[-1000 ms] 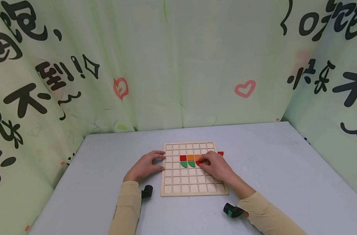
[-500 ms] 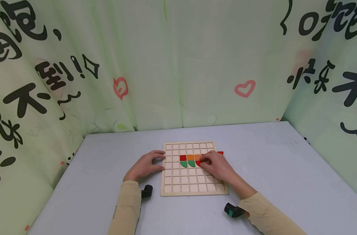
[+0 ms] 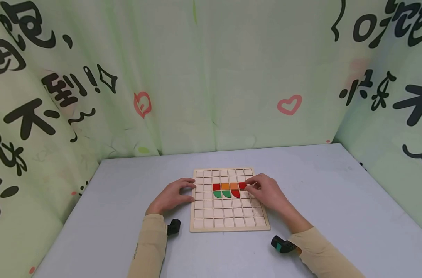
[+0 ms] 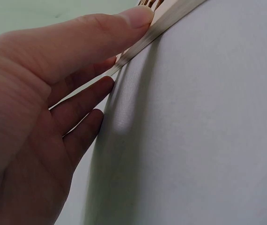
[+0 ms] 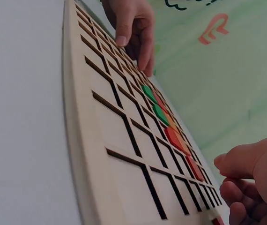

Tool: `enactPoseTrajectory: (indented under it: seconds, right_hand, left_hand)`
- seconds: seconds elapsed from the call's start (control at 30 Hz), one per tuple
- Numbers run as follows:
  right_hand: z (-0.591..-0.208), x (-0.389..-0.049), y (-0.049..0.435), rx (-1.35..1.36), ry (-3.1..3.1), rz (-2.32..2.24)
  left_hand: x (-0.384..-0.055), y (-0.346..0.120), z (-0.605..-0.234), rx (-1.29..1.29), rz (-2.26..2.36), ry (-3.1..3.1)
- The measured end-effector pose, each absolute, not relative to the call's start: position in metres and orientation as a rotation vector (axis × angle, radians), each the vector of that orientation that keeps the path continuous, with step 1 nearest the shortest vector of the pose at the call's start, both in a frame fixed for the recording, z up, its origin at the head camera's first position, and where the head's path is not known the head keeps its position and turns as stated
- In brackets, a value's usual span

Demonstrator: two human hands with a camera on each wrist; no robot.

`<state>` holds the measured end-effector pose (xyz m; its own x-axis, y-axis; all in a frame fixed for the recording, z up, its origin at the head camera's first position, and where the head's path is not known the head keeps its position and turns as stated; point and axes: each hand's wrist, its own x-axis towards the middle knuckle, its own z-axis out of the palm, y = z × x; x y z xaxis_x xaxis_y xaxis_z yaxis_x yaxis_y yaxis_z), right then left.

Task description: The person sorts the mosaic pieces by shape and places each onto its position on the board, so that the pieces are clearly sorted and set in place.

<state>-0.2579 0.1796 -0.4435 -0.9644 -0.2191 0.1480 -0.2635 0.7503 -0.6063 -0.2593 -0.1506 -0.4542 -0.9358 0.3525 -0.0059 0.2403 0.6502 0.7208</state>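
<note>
A wooden grid board (image 3: 214, 223) lies on the table, its cells outlined by raised strips. Set in one row are a red square (image 3: 216, 187), two orange squares (image 3: 229, 186) and another red square (image 3: 242, 185). Directly below them sit two green quarter-circle pieces (image 3: 221, 194) and a red quarter-circle piece (image 3: 235, 194). My left hand (image 3: 173, 196) rests thumb and straight fingertips against the board's left edge. Above the right side of the board is my right hand (image 3: 268, 195), loosely bent, with nothing visible between thumb and fingers, its fingertips beside the right-hand red square.
A red piece (image 5: 218, 220) shows just outside the board's edge in the right wrist view; the right hand hides it in the head view. Printed curtains (image 3: 214, 77) stand behind and beside the white table (image 3: 127, 177). Each wrist wears a black camera (image 3: 174, 227).
My right hand has let go of the red quarter-circle piece and moved right, uncovering it and the right-hand red square. The left hand stays put.
</note>
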Motion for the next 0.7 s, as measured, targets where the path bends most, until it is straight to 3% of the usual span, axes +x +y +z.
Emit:
enactPoseTrajectory:
  seconds: [0.37,0.7]
  right_hand:
    - [-0.438,-0.272,0.226,0.187,-2.915,1.014]
    - [-0.451,-0.278,0.234,0.222,-2.96,1.014]
  left_hand:
    - [-0.26,-0.15,-0.455,0.484,1.145,2.724]
    - [-0.26,-0.151,-0.455,0.491,1.112,2.742]
